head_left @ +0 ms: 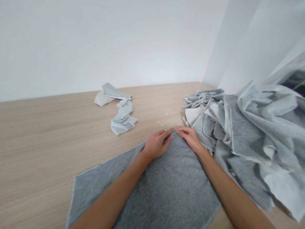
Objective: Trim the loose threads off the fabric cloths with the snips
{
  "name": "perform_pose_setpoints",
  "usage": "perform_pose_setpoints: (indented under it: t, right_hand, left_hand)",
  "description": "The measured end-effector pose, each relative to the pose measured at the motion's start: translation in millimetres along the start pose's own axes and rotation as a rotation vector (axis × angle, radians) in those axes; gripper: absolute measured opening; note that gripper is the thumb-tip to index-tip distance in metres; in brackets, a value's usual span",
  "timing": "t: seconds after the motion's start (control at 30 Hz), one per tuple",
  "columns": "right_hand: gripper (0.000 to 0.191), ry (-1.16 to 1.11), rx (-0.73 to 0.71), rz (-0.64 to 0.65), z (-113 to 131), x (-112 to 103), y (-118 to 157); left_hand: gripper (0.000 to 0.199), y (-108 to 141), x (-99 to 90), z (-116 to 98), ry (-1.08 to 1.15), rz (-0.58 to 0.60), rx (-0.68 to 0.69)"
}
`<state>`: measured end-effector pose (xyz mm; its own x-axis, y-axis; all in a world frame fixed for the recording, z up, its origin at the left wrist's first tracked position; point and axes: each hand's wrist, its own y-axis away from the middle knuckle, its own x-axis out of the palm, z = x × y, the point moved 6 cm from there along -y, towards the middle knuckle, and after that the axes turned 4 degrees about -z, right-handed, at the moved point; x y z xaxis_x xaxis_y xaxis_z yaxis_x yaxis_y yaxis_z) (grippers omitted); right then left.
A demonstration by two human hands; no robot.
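Note:
A large grey cloth (171, 184) with a pale stitched edge lies spread in front of me on the wooden table. At its far corner my left hand (158, 143) is closed on a small purple tool (167, 137) with a thin metal tip, probably a small cutter. My right hand (188, 135) pinches the cloth's corner just right of the tool's tip. The two hands' fingertips are very near each other. Small white bits (162, 125) lie on the table beyond the hands.
Two crumpled light grey cloths, one farther back (111, 93) and one nearer (123, 117), lie left of centre. A big heap of grey and white cloths (247, 133) fills the right side. A folded stack (202, 97) sits behind it, and a white wall (107, 41) stands beyond.

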<state>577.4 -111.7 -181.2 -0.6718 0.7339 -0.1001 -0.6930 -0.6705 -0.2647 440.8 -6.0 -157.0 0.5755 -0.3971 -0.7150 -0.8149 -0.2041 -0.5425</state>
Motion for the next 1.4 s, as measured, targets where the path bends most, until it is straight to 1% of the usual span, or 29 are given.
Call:
perform_pose_setpoints:
  t: [0.17, 0.4, 0.73, 0.93, 1.1, 1.4]
  right_hand:
    - [0.027, 0.003, -0.002, 0.03, 2, 3, 2]
    - [0.028, 0.032, -0.041, 0.071, 7, 4, 3]
    - [0.029, 0.007, -0.043, 0.172, 15, 9, 5]
    - [0.028, 0.014, -0.044, 0.188, 16, 9, 6]
    - [0.026, 0.023, -0.041, 0.179, 17, 8, 7]
    - [0.026, 0.035, -0.028, 0.153, 16, 7, 7]
  left_hand:
    - [0.043, -2, -3.4, 0, 0.004, -0.034, 0.009]
    - [0.04, -3, -7.7, -5, 0.006, -0.057, 0.029]
    - [0.042, -6, -9.5, -7, -0.056, 0.04, 0.093]
    - [0.044, -7, -8.6, -6, -0.079, 0.084, 0.124]
    - [0.045, -7, -7.7, -3, -0.061, 0.092, 0.121]
    - [0.042, -7, -6.2, -3, 0.067, 0.088, 0.067]
